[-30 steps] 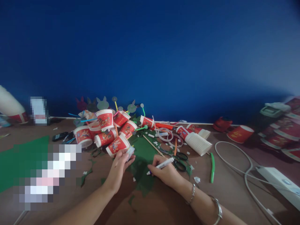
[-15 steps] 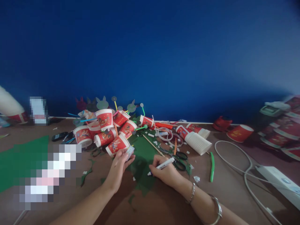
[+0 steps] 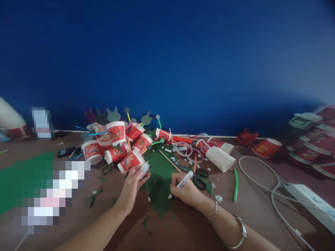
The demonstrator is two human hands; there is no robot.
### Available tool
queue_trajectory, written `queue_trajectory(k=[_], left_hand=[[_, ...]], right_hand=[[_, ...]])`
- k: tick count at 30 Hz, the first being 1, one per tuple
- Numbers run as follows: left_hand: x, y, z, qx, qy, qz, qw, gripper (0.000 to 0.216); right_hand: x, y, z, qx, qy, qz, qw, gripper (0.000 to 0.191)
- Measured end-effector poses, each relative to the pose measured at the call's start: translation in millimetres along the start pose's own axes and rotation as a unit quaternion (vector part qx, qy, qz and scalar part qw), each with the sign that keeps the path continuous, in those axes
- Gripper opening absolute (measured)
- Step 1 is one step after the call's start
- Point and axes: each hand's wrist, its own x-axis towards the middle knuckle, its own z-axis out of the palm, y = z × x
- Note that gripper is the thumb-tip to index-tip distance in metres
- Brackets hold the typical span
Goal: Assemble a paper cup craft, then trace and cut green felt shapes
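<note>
A slim white marker pen [image 3: 185, 179] slants at the right edge of a dark-green paper sheet [image 3: 160, 197], gripped in the closed fingers of a right hand [image 3: 187, 191]. By the sheet's left edge, a left hand [image 3: 134, 179], fingers half curled, holds a small pale piece [image 3: 144, 169]. Red printed paper cups [image 3: 131, 161] crowd the sheet's left; black-handled scissors [image 3: 200, 182] lie right.

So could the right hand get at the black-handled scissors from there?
Probably yes: the scissors lie close beside the right hand, their handle end apparently uncovered. But that hand holds a white marker, which might need putting down first.
</note>
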Motion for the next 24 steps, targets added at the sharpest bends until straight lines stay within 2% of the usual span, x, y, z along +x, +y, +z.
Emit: queue_trajectory(k=[7, 12, 16, 24], left_hand=[[1, -1, -1, 0.002, -0.004, -0.001, 1.000, 0.026], [0, -1, 0, -0.003, -0.004, -0.001, 1.000, 0.025], [1, 0, 0, -0.004, -0.005, 0.000, 1.000, 0.025], [1, -3, -2, -0.004, -0.017, 0.008, 1.000, 0.020]], right_hand=[[0, 0, -2, 0.029, -0.023, 0.002, 0.999, 0.019], [-2, -5, -7, 0.122, -0.087, 0.055, 0.987, 0.019], [-5, -11, -5, 0.172, -0.070, 0.057, 0.981, 0.026], [-8, -18, 7, 0.054, -0.063, -0.013, 0.996, 0.017]])
